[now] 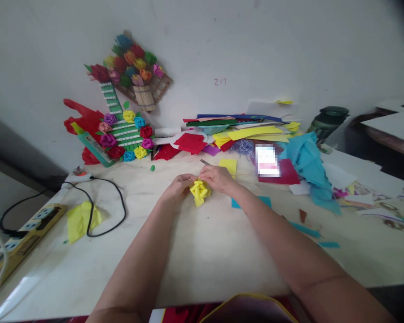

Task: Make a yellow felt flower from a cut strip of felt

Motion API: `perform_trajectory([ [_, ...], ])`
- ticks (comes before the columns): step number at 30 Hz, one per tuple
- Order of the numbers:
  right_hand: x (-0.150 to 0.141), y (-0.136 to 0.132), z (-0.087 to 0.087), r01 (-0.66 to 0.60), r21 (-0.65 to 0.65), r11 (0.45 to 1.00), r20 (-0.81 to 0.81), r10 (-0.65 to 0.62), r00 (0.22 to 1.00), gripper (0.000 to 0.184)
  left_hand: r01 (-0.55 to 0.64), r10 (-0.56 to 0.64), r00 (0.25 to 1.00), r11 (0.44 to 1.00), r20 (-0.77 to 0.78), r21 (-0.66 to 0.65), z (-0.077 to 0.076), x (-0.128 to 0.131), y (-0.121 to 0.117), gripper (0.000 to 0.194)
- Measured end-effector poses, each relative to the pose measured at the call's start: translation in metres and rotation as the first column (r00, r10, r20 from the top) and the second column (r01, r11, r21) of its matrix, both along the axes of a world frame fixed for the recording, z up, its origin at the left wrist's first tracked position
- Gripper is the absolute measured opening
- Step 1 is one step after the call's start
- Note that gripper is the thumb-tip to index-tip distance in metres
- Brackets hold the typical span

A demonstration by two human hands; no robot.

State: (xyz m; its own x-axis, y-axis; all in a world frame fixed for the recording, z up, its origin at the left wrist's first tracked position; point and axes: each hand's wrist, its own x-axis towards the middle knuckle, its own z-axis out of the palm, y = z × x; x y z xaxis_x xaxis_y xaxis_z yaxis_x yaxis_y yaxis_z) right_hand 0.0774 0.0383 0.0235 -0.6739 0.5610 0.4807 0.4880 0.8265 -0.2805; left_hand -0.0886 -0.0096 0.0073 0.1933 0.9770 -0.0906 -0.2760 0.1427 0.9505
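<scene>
My left hand (181,186) is closed on a folded yellow paper flower (199,192), pinching its upper left edge just above the table. At the flower's upper right, the fingers of my right hand (218,177) are bent and pressed together, touching its edge. A thin pointed metal tool (204,162) sticks out from the right hand toward the upper left; the rest of it is hidden by the fingers. Just behind the right hand lies a yellow paper square (229,167). A blue paper piece (252,202) is partly under my right forearm.
Stacked coloured paper (249,130) lies along the wall. A paper-flower guitar (128,134) and a green glue bottle (93,146) stand at back left. A power strip (27,242), black cable (123,202) and yellow sheet (79,222) are left; a dark bottle (328,123) and paper scraps (360,197) right.
</scene>
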Motion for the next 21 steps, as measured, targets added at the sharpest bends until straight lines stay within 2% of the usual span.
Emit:
perform_trajectory([
  [6, -0.0005, -0.0018, -0.0012, -0.021, 0.059, 0.998, -0.048, 0.024, 0.999, 0.021, -0.046, 0.047, 0.999, 0.997, 0.019, -0.063, 0.0042, 0.0009, -0.0002, 0.017],
  [12, -0.0003, -0.0056, 0.0008, 0.009, 0.086, 0.996, -0.049, -0.005, 0.999, 0.021, -0.035, 0.035, 0.999, 0.996, 0.008, -0.081, 0.0048, 0.0015, 0.0005, 0.018],
  [21, -0.0016, -0.0015, -0.0041, 0.022, 0.013, 1.000, -0.125, -0.020, 0.992, 0.019, -0.049, 0.048, 0.999, 0.998, -0.007, -0.037, 0.0033, 0.0015, 0.0005, 0.013],
])
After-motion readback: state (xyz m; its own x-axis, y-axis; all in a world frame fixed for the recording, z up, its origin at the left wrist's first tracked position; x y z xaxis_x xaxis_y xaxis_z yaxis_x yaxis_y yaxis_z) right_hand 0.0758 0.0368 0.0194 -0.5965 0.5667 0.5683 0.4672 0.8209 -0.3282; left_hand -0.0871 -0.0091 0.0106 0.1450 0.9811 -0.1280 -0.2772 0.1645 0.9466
